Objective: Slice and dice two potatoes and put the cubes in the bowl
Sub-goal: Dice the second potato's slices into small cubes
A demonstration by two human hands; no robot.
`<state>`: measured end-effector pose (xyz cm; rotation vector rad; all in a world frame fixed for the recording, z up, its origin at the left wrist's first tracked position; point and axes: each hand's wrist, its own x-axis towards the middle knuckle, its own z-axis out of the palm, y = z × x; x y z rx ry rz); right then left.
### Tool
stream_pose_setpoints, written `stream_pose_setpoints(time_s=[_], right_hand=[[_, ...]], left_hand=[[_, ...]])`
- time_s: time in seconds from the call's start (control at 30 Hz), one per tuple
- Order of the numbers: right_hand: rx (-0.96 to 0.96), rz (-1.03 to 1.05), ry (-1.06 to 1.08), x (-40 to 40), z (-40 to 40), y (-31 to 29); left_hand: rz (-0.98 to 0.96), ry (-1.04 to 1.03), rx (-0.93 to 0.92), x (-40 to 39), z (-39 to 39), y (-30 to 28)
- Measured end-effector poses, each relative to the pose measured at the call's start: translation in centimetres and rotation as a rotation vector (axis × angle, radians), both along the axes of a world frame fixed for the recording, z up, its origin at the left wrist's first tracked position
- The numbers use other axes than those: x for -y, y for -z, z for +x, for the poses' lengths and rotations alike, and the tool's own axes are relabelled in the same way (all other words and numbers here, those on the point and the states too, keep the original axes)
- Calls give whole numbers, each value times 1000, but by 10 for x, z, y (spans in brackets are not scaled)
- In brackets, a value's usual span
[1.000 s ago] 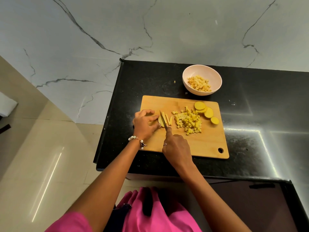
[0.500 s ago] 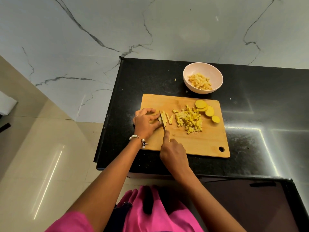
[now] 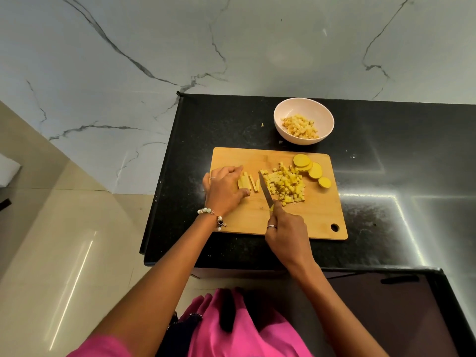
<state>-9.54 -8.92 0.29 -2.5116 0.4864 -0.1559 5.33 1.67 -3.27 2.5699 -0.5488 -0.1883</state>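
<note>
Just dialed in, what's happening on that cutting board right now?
A person is dicing potato on a wooden cutting board on a black countertop. The right hand grips a knife, its blade lying between the potato strips and a pile of potato cubes. The left hand holds the strips steady. Four round potato slices wait uncut at the board's far right. The bowl behind the board already holds some cubes.
</note>
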Motion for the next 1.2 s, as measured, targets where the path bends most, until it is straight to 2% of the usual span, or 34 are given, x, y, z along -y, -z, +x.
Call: stream_pose_setpoints(time_s=[0.17, 0.5, 0.83, 1.0, 1.2], right_hand=[[29, 45, 69, 9, -1, -1], [73, 107, 119, 15, -4, 2], [95, 103, 92, 14, -1, 6], [95, 97, 73, 13, 1, 5], [-14, 10, 26, 8, 3, 5]], left_hand=[[165, 116, -36, 18, 7, -4], [33, 102, -56, 24, 11, -2], [149, 156, 161, 29, 1, -6], [77, 45, 97, 25, -5, -6], [-74, -314, -33, 22, -24, -12]])
